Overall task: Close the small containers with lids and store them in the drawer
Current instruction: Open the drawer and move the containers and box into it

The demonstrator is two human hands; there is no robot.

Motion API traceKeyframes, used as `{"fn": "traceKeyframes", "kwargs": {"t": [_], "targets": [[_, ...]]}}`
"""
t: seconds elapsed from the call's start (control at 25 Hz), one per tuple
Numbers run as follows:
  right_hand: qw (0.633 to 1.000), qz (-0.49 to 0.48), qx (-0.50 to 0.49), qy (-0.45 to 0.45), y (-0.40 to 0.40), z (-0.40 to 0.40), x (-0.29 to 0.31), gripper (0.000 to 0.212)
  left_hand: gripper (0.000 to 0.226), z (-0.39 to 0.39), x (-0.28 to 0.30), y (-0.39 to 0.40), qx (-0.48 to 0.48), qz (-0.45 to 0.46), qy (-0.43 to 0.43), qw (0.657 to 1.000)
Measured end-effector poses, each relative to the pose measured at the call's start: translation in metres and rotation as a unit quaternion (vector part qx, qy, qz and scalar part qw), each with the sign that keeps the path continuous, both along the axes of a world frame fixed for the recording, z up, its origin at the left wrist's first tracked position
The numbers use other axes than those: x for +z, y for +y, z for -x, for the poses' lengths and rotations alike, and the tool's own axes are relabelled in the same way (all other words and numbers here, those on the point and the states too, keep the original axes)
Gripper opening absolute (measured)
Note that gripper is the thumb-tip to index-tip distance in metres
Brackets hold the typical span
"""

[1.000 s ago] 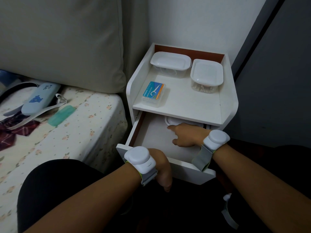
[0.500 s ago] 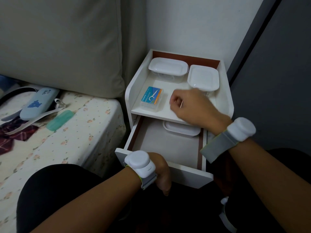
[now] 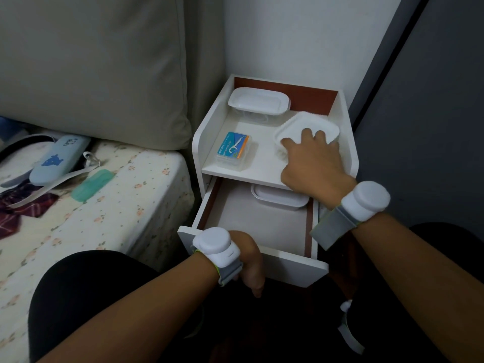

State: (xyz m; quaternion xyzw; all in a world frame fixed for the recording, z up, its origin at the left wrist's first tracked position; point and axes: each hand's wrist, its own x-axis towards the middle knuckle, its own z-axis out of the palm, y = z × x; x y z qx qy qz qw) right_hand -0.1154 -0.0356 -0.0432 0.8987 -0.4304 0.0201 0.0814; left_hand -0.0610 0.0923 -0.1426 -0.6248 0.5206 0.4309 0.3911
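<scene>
A white nightstand [image 3: 207, 132] has its drawer [image 3: 282, 268] pulled out. One lidded white container [image 3: 277, 199] lies at the back of the drawer, half under the shelf. On the shelf, a lidded rectangular container [image 3: 258, 102] stands at the back left. My right hand [image 3: 311, 161] grips a second lidded container [image 3: 306, 125] at the back right, tilted up off the shelf. My left hand [image 3: 248, 260] holds the drawer's front panel, fingers curled over its edge.
A clear box of dental floss picks [image 3: 233, 150] lies on the shelf's left side. A bed with a floral sheet [image 3: 112, 203], a blue case [image 3: 59, 158] and a green case [image 3: 93, 184] lies to the left. A dark wall [image 3: 432, 127] stands on the right.
My right hand left the drawer, rose to the shelf and took hold of the back right container, tipping it up. The left hand stayed on the drawer front.
</scene>
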Motion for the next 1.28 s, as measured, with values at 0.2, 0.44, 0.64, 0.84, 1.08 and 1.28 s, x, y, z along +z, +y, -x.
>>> {"fn": "traceKeyframes", "kwargs": {"t": [0.2,0.44,0.64,0.84,1.08,1.28], "targets": [[1.000,-0.005,0.030,-0.002,0.005,0.013,0.012,0.053,0.046,-0.007,-0.015,0.000,0.010,-0.005,0.009,1.000],[0.995,-0.045,0.079,0.033,0.005,0.034,0.015,0.045,0.039,-0.004,-0.004,0.000,-0.007,0.004,-0.031,0.999],[0.989,-0.066,0.132,0.020,0.021,0.030,0.016,0.016,0.067,-0.004,0.005,-0.003,-0.015,0.002,-0.006,1.000],[0.975,-0.104,0.195,0.032,0.066,0.021,0.021,0.018,0.066,-0.004,-0.001,-0.001,0.006,-0.016,0.020,1.000],[0.958,-0.121,0.256,0.040,0.090,0.013,-0.004,0.020,0.063,-0.001,0.003,0.001,0.005,-0.027,0.004,1.000],[0.971,-0.078,0.224,0.012,0.059,0.010,-0.051,0.016,0.064,0.002,0.011,0.004,-0.007,0.009,-0.012,1.000]]}}
